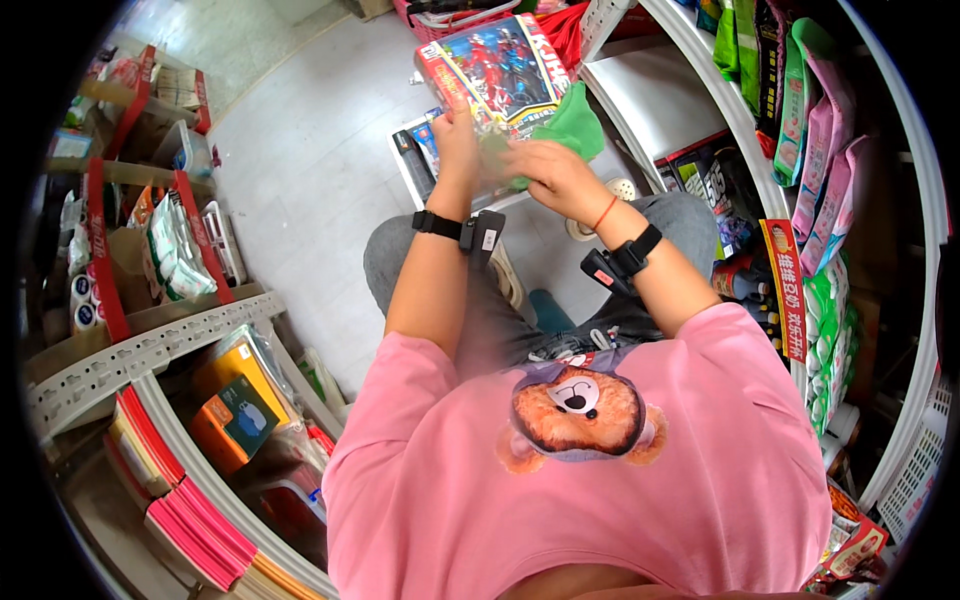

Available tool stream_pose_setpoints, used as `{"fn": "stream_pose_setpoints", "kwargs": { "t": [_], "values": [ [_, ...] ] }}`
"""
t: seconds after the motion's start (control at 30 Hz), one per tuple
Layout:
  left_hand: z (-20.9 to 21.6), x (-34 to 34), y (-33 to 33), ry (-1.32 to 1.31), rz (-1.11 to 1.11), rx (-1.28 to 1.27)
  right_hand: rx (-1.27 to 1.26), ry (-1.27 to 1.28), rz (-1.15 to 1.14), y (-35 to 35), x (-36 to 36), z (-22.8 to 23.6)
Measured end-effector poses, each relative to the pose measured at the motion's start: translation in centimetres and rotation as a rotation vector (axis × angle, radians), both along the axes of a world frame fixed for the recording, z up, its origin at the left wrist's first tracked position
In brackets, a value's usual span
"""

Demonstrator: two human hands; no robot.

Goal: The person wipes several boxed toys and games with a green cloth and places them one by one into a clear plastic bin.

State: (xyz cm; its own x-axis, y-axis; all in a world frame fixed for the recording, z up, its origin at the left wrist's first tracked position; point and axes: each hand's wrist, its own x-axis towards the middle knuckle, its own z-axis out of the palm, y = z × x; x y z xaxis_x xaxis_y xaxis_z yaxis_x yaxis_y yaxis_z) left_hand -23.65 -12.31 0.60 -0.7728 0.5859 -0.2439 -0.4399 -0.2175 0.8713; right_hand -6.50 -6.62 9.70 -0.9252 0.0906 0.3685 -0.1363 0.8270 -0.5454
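A red boxed toy (497, 70) with a clear window showing red and blue figures is held up in front of me. My left hand (457, 143) grips its lower left edge. My right hand (552, 172) presses a green cloth (573, 125) against the box's lower right part. Both wrists wear black bands with small black devices attached. I am crouched, with grey trousers and a pink shirt showing below.
Another boxed toy (420, 155) lies on the grey floor (300, 170) under the held one. White shelves (150, 350) on the left carry packets and orange boxes. Shelves (850, 200) on the right hold hanging packets and bottles. A red basket (440, 15) stands beyond.
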Motion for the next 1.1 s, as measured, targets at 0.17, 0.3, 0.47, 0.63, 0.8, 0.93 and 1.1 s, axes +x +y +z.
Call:
{"fn": "stream_pose_setpoints", "kwargs": {
  "t": [0.17,0.3,0.47,0.63,0.8,0.93,1.1],
  "values": [
    [1.2,0.1,-0.2,0.047,-0.023,0.078,0.016,0.134,-0.420,3.8,3.5,-1.4],
    [3.2,0.5,-1.3,-0.059,-0.231,0.139,-0.412,0.257,-0.870,7.3,4.7,-1.1],
    [4.5,1.8,-1.4,-0.091,-0.467,0.135,-0.588,0.155,-0.756,9.7,5.3,-2.1],
    [6.0,2.3,-1.6,-0.135,-0.265,0.263,-0.904,-0.005,-0.716,8.3,5.7,-2.4],
    [3.3,1.5,-0.7,-0.109,-0.318,0.296,-1.412,0.106,-0.622,6.2,4.4,-3.0],
    [3.8,1.9,-0.3,-0.126,-0.236,0.243,-1.436,0.037,-0.373,4.8,2.4,-4.9],
    [4.9,1.3,-1.4,0.005,-0.081,0.216,-0.997,-0.177,-0.509,3.2,1.5,-6.2]
  ]
}}
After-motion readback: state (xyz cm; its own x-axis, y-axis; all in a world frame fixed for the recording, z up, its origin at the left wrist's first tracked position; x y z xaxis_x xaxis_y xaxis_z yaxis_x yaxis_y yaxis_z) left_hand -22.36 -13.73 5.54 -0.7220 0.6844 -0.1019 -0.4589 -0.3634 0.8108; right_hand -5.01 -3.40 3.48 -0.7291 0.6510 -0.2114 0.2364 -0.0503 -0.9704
